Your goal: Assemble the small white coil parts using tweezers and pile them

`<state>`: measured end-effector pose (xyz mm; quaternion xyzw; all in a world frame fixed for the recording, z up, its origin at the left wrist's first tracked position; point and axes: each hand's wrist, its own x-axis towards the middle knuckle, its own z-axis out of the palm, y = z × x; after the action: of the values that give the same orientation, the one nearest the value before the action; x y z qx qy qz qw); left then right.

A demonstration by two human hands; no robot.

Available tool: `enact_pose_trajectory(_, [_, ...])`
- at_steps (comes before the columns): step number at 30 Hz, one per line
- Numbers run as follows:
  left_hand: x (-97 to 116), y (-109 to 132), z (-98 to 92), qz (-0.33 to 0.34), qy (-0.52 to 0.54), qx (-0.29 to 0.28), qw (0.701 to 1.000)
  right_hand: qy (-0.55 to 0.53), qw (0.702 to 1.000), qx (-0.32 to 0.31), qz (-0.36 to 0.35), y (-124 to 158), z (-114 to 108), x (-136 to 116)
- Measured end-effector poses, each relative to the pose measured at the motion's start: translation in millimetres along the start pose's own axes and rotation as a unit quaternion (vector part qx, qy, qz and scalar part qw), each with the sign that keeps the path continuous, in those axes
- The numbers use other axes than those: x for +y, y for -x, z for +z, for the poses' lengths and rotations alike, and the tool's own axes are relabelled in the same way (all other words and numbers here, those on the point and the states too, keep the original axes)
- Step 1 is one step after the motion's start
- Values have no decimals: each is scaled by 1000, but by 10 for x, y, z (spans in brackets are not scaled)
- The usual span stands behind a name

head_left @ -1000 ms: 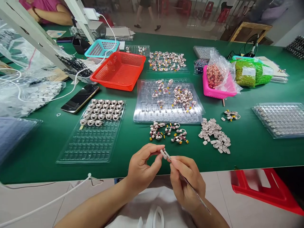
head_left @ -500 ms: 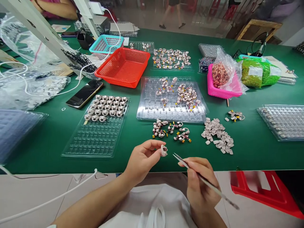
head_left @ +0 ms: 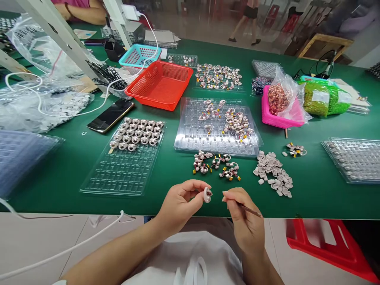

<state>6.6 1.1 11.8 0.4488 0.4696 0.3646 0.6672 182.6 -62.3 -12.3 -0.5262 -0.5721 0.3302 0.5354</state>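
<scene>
My left hand (head_left: 182,206) pinches a small beige earbud housing (head_left: 207,194) between thumb and fingertips, its open side with dark and reddish parts turned to the right. A short gap away, my right hand (head_left: 245,217) is closed around metal tweezers (head_left: 251,211); their back end shows behind the fingers, and the tips are hidden or too small to make out. Just beyond both hands lie several wired earbud assemblies (head_left: 229,174) with yellow tabs. To their right is a loose heap of beige covers (head_left: 274,174).
A clear tray (head_left: 118,174) holds rows of silvery-beige housings. Stacked trays (head_left: 190,144) bear more wired assemblies. Around them are a phone (head_left: 111,114), a red basket (head_left: 160,87), a pink basket (head_left: 282,117) and a white post (head_left: 65,43). A person's arm (head_left: 89,15) shows at far left.
My right hand has drawn its fingers inward, and the tweezers have swung so that less of them shows. The earbud housing has tilted and dropped slightly in my left hand. The view has shifted slightly.
</scene>
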Motion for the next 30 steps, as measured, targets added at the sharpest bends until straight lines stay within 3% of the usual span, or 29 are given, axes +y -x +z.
enact_pose_trajectory(7, [-50,2,-17,58,-39,16,997,40,998,-16,-56,-218,121,-16])
enact_pose_trajectory(11, [-39,-11,-41,94,-48,-10,994,60,993,-51,-92,-330,78,-29])
enact_pose_trajectory(17, [-42,-27,-34,94,-41,-10,995,79,983,-84,-146,-408,50,-39])
enact_pose_trajectory(21, [-35,-23,-4,96,-26,1,995,107,976,-67,-180,-391,103,-21])
enact_pose_trajectory(30, [-67,-41,1,132,-34,8,991,170,957,43,-229,-327,237,32])
